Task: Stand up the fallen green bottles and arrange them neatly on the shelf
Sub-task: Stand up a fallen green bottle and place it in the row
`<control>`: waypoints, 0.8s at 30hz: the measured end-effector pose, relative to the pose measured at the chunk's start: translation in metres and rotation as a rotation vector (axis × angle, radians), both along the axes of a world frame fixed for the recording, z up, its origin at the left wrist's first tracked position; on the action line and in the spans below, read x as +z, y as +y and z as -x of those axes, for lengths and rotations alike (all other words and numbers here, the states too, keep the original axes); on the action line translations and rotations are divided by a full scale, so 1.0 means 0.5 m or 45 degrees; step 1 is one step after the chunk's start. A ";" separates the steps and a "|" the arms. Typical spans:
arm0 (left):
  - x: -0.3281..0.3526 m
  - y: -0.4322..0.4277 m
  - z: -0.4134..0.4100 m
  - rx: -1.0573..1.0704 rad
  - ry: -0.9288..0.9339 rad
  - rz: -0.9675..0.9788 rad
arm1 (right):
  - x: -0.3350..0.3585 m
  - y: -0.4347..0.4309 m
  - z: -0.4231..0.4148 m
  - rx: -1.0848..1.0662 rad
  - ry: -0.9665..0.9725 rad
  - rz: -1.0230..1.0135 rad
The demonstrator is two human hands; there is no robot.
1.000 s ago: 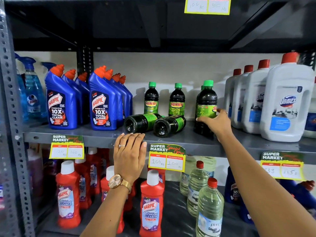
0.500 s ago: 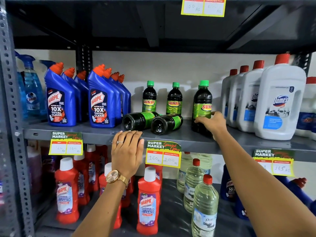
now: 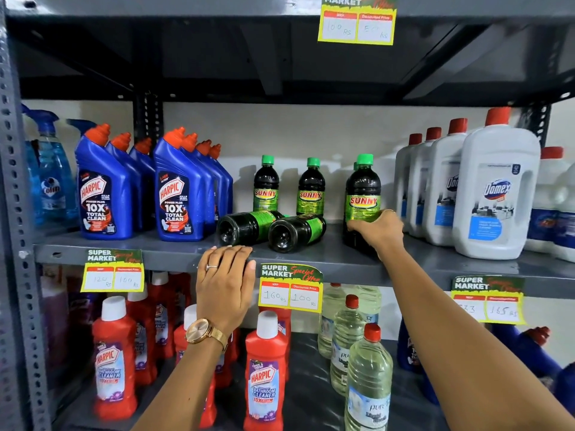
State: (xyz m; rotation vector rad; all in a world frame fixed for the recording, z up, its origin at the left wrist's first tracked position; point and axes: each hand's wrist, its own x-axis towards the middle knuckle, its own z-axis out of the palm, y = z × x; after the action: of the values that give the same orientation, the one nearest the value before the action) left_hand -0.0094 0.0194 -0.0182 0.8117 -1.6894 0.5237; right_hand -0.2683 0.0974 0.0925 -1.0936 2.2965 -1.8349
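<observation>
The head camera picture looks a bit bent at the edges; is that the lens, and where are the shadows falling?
Head view: likely the wide lens, since the left shelf upright bows. The standing green bottles throw soft grey shadows onto the white back wall. The underside of the upper shelf is dark, and the clear bottles at the bottom look slightly blurred.

Dark bottles [image 3: 362, 197] with green caps and green-yellow labels sit on a grey shelf [image 3: 311, 259], flanked by blue bottles with orange caps [image 3: 104, 188], white red-capped jugs [image 3: 494, 194] and yellow price tags [image 3: 289, 293].
</observation>
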 end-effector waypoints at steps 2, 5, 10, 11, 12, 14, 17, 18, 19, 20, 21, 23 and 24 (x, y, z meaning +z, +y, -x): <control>0.000 0.002 0.000 -0.001 0.000 -0.003 | 0.001 0.001 -0.003 -0.017 0.019 -0.005; 0.000 0.001 0.000 -0.005 -0.004 -0.008 | 0.002 0.005 -0.004 -0.050 0.009 -0.008; 0.000 -0.001 -0.001 -0.015 -0.016 -0.024 | 0.003 0.006 -0.002 -0.069 -0.012 -0.006; 0.001 -0.001 -0.002 -0.021 -0.019 -0.021 | 0.002 0.008 -0.002 -0.075 -0.016 -0.001; 0.001 -0.002 -0.003 -0.027 -0.023 -0.017 | 0.001 0.009 -0.001 -0.080 -0.019 0.007; 0.002 -0.002 -0.005 -0.036 -0.030 -0.010 | 0.001 0.009 0.004 -0.075 -0.034 0.023; 0.005 0.000 -0.009 -0.049 -0.047 -0.028 | 0.002 0.012 0.003 -0.067 -0.059 0.041; 0.006 0.001 -0.011 -0.054 -0.056 -0.038 | 0.002 0.011 0.004 -0.061 -0.069 0.047; 0.006 0.002 -0.012 -0.060 -0.066 -0.047 | 0.001 0.012 0.001 -0.066 -0.079 0.045; 0.007 0.003 -0.014 -0.067 -0.075 -0.056 | 0.002 0.012 0.001 -0.060 -0.079 0.051; 0.008 0.004 -0.016 -0.075 -0.086 -0.065 | 0.003 0.014 -0.001 -0.038 -0.099 0.040; 0.010 0.005 -0.022 -0.096 -0.118 -0.077 | 0.005 0.018 -0.002 -0.007 -0.133 -0.001; 0.010 0.002 -0.029 -0.114 -0.145 -0.072 | 0.005 0.018 -0.001 -0.041 -0.095 -0.029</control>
State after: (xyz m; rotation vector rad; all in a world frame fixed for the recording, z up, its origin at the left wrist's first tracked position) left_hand 0.0051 0.0206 -0.0133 0.7550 -1.8433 0.4700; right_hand -0.2679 0.1066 0.0951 -0.9742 2.3005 -1.8230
